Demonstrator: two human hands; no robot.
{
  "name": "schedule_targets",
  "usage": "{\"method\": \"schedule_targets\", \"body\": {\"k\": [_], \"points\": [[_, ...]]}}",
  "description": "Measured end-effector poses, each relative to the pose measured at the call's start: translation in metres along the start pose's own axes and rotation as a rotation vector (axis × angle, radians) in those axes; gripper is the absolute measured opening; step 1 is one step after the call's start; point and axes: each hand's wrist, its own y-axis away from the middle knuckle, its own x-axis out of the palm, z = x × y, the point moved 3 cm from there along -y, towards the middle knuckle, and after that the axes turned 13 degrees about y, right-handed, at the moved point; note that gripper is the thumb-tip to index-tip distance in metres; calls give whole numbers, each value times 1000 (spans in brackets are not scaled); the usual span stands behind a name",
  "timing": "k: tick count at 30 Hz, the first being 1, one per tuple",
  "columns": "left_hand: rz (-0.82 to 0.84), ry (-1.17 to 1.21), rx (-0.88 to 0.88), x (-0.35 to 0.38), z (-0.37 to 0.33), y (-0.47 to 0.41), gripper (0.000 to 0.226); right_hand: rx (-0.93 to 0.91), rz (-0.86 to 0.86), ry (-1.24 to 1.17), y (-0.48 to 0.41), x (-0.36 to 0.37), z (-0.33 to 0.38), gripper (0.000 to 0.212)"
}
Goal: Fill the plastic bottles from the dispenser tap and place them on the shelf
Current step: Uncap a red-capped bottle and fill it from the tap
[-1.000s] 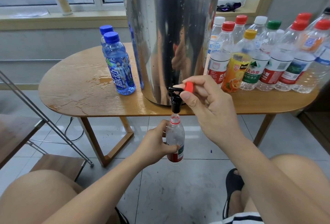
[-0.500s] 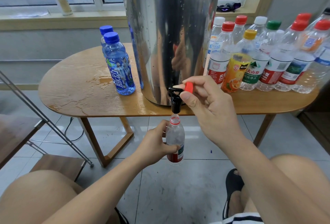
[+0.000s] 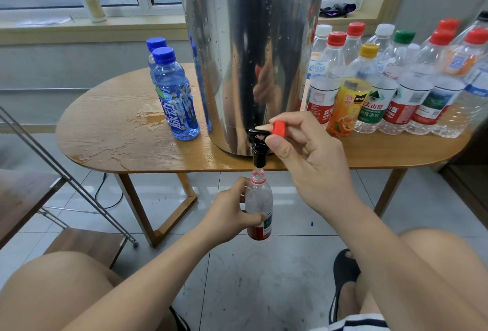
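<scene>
Filling at the dispenser (image 3: 250, 53): where water or a cap could go astray.
Left of the dispenser, a puddle (image 3: 150, 119) wets the counter (image 3: 105, 145) beside blue bottles (image 3: 175, 93) reading "脉动". Below its tap (image 3: 258, 156), the left hand (image 3: 229, 211) grips the open bottle (image 3: 258, 198), mouth just under it. A drift or late shut-off would likely wet the floor (image 3: 264, 278). The right hand (image 3: 311, 161) pinches the red cap (image 3: 278, 129) while touching the lever (image 3: 260, 132), so the cap could slip. Right of the dispenser, capped bottles (image 3: 369, 98) read "农夫山泉" and "纯净水".

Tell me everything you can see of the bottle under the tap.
The bottle is small, clear plastic, with a red neck ring and a red label low down. Uncapped and upright, it hangs in the air with its mouth just under the black tap. The left hand grips its middle. Fill level is unclear.
</scene>
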Motion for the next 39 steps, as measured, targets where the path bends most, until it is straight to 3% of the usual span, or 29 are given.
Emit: {"method": "schedule_targets", "body": {"k": [39], "points": [[-1, 2, 3, 0, -3, 1, 61, 14, -5, 15, 1, 0, -1, 33]]}}
